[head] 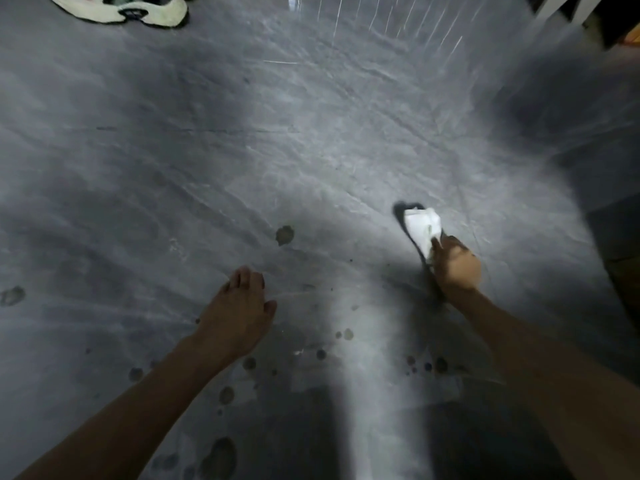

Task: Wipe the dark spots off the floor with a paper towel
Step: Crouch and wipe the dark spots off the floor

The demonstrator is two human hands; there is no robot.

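The grey marble-patterned floor (242, 150) carries several dark spots. One larger spot (285, 234) lies ahead of my left hand; smaller ones (348, 334) sit between my arms, and bigger blotches (221, 457) lie near the bottom edge. My right hand (455, 266) grips a folded white paper towel (422, 226) and holds it down on the floor at centre right, a dark shadow around it. My left hand (239, 311) rests on the floor with relaxed fingers and holds nothing.
A white fluffy slipper or rug with dark trim (138, 10) lies at the top left. Dark furniture and a white frame (588, 15) stand at the top right. A faint spot (12, 295) marks the far left.
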